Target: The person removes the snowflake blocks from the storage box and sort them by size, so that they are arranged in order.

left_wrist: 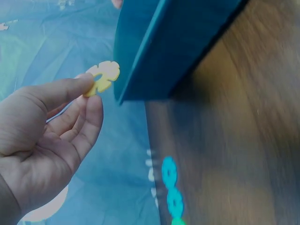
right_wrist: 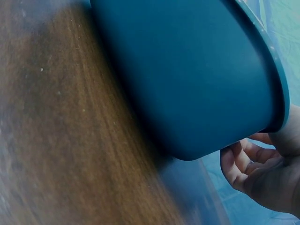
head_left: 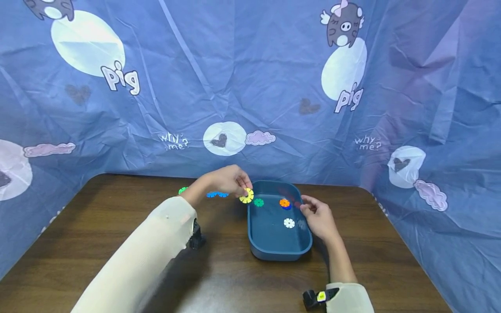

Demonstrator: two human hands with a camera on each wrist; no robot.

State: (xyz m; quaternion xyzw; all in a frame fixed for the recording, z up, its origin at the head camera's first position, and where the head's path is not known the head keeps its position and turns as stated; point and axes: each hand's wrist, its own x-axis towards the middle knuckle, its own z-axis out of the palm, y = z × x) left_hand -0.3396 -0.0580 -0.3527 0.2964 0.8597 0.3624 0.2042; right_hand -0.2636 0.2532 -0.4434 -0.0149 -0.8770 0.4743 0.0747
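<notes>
My left hand (head_left: 230,179) pinches a yellow snowflake disc (head_left: 246,196) with slotted edges between thumb and fingertips. It holds the disc close beside the left rim of a blue plastic bin (head_left: 281,256); the left wrist view shows the same yellow disc (left_wrist: 104,77) upright near the bin wall. On the bin's right side, my right hand (head_left: 318,217) grips the rim. In the right wrist view, curled fingers (right_wrist: 234,164) lie against the bin's outer wall. Inside the bin are a green disc (head_left: 258,202), an orange disc (head_left: 284,203) overlapping a blue one, and a white disc (head_left: 289,223).
Left of the bin, blue discs (head_left: 217,194) lie in a row on the wooden table (head_left: 231,282), with a green disc (head_left: 182,190) partly behind the left forearm. A blue printed cloth (head_left: 250,100) hangs along the table's back and sides.
</notes>
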